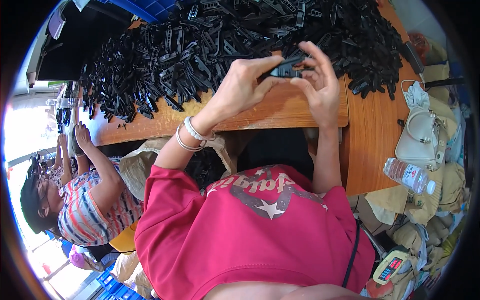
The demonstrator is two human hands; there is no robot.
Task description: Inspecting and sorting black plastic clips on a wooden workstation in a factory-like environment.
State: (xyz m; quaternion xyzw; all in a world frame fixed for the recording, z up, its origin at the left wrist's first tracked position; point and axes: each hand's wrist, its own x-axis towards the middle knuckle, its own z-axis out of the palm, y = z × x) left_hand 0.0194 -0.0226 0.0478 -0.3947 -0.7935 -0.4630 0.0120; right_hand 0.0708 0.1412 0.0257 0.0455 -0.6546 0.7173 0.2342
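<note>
Two hands (242,84) hold one small black part (286,71).

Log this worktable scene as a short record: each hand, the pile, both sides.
Left hand: pinches a black plastic part
Right hand: at the part's right end; contact unclear
Pile: many black plastic pieces, heaped on a wooden table
Person's right: white handbag, capped plastic bottle
Person's left: co-worker in striped top
</note>
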